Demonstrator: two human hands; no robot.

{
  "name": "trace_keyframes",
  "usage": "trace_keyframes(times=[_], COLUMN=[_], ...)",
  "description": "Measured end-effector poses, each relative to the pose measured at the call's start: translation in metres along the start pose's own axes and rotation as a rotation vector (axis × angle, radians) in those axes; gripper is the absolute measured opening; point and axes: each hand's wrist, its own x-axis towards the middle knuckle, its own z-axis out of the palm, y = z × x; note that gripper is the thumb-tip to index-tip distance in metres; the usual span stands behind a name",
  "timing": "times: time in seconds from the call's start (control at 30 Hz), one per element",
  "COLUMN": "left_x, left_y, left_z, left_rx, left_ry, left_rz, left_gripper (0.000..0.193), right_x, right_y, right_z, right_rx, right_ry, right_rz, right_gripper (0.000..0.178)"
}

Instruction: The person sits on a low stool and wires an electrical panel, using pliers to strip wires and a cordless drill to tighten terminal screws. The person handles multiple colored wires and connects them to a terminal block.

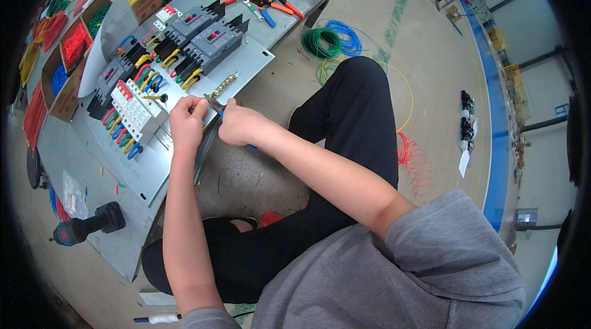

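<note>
My right hand (241,124) is wrapped round blue-handled pliers (215,105), whose metal jaws point toward my left hand. My left hand (186,121) is closed in a pinch at the jaws; what its fingertips hold is too small and covered to name. Just beyond the jaws lies a brass terminal bar (224,84) with a row of screws, on a light metal mounting plate (246,69). Left of my left hand, a white row of small circuit breakers (136,110) with red switches is fixed to the plate, with coloured wire loops along its sides. Larger grey moulded-case breakers (212,43) stand farther back.
Cardboard bins (64,98) of coloured caps line the bench's left side. A cordless drill (89,224) lies at the near left corner. Orange-handled tools (271,0) lie at the back. Green wire coils (320,43) and red coiled tubing (415,160) are on the floor, right.
</note>
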Motion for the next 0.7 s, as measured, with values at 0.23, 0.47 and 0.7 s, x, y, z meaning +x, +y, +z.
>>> trace_keyframes(times=[0.23, 0.47, 0.7], left_x=[0.000, -0.003, -0.004], left_y=[0.000, 0.013, 0.010], left_z=[-0.001, -0.001, -0.008], left_rx=[-0.007, 0.124, 0.140], left_ry=[-0.012, -0.050, -0.046], left_rz=[-0.008, 0.041, 0.090], left_gripper=[0.020, 0.019, 0.017], right_x=[-0.001, 0.022, 0.012], right_y=[0.003, 0.029, 0.034], right_z=[0.000, 0.021, 0.012], right_rx=[-0.011, -0.105, 0.181], right_ry=[0.032, 0.255, 0.150], right_rz=[0.022, -0.064, -0.211], right_gripper=[0.066, 0.069, 0.048])
